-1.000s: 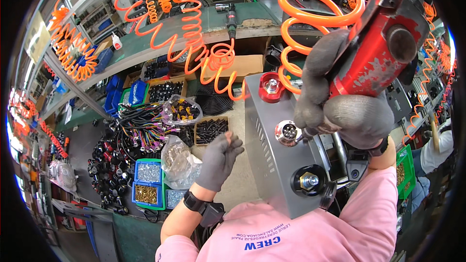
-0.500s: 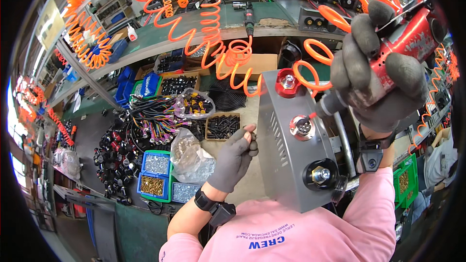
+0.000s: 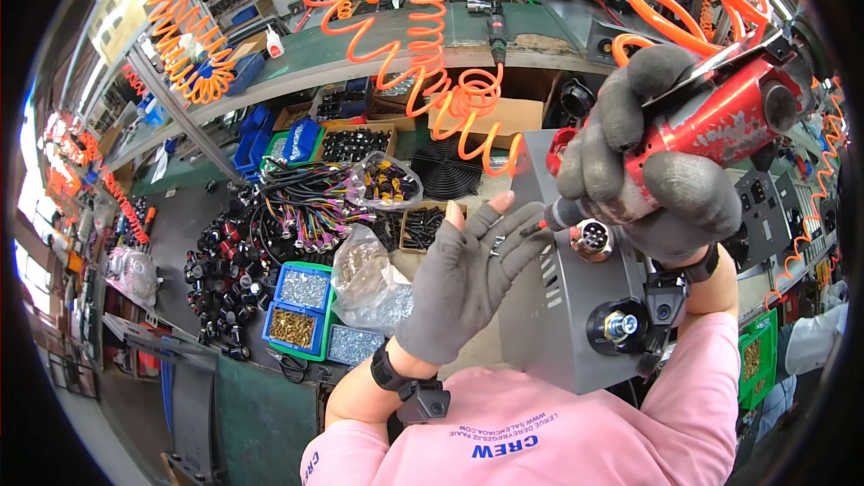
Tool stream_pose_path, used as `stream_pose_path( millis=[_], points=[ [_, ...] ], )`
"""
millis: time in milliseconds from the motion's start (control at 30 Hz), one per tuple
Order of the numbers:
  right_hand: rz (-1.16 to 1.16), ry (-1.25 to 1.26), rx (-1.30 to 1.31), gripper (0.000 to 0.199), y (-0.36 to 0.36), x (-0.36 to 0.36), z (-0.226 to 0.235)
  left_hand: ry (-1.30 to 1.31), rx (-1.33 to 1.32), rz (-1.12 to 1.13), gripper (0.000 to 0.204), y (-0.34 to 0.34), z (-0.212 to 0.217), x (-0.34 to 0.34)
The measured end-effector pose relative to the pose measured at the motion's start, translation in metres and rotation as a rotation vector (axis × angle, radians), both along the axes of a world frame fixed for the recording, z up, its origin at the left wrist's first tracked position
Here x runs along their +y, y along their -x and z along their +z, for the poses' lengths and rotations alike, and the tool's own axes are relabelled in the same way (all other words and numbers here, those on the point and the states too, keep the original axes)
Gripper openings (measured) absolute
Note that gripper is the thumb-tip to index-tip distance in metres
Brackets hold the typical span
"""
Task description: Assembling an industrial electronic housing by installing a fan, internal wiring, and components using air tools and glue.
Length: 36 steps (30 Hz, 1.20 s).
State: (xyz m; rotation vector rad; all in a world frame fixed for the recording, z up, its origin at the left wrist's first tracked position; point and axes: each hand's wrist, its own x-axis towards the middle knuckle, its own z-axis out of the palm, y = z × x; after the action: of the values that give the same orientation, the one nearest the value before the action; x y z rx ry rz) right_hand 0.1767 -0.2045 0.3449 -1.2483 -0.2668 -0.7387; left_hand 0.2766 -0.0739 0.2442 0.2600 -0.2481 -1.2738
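My left hand (image 3: 459, 292), in a grey glove with bare fingertips, is open with its palm up and fingers stretched out. A few small screws (image 3: 496, 247) lie loose on its fingers. My gloved right hand (image 3: 688, 189) is wrapped round a red air screwdriver (image 3: 742, 121). The driver's tip reaches the fingers of my left hand; whether a screw sits on it is too small to tell. Below the tip stands a grey metal housing (image 3: 567, 315) with side vents. On its face are a round multi-pin connector (image 3: 591, 238), a black-ringed terminal (image 3: 619, 326) and a red one (image 3: 560, 146), partly hidden by my right hand.
Blue trays of screws (image 3: 293, 328), a clear plastic bag (image 3: 364, 283), cable bundles (image 3: 310, 202) and black knob-like parts (image 3: 220, 279) crowd the bench at left. Orange coiled hoses (image 3: 427, 36) hang overhead. Another air tool (image 3: 497, 31) lies on the shelf.
My left hand has gone from closed to open, showing screws, and moved right to the driver's tip. The driver's tip has moved off the round connector, leftward to that hand.
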Motion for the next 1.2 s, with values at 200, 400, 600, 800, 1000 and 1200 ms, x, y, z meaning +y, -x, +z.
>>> stream_pose_path(
  millis=[200, 400, 600, 800, 1000, 1200],
  points=[
    [0.07, -0.004, 0.064, 0.054, 0.0, 0.001, 0.006, -0.001, 0.013, -0.031, 0.054, 0.006, 0.014, 0.002],
    [0.037, -0.012, 0.038, 0.053, 0.002, 0.002, 0.004, 0.032, 0.003, -0.067, 0.049, 0.007, 0.01, -0.002],
    [-0.003, -0.052, -0.015, 0.054, 0.003, 0.003, 0.007, 0.056, -0.075, -0.152, 0.036, 0.003, -0.009, -0.002],
    [-0.005, -0.04, -0.032, 0.054, 0.0, 0.002, 0.003, -0.068, -0.217, -0.098, 0.031, 0.007, -0.007, 0.0],
    [0.0, -0.076, -0.056, 0.053, 0.003, 0.004, 0.003, -0.048, -0.125, -0.075, 0.023, 0.009, -0.01, -0.002],
    [-0.048, -0.072, -0.05, 0.053, 0.005, 0.005, 0.003, -0.115, -0.177, -0.09, 0.019, 0.011, -0.004, -0.004]
  ],
)
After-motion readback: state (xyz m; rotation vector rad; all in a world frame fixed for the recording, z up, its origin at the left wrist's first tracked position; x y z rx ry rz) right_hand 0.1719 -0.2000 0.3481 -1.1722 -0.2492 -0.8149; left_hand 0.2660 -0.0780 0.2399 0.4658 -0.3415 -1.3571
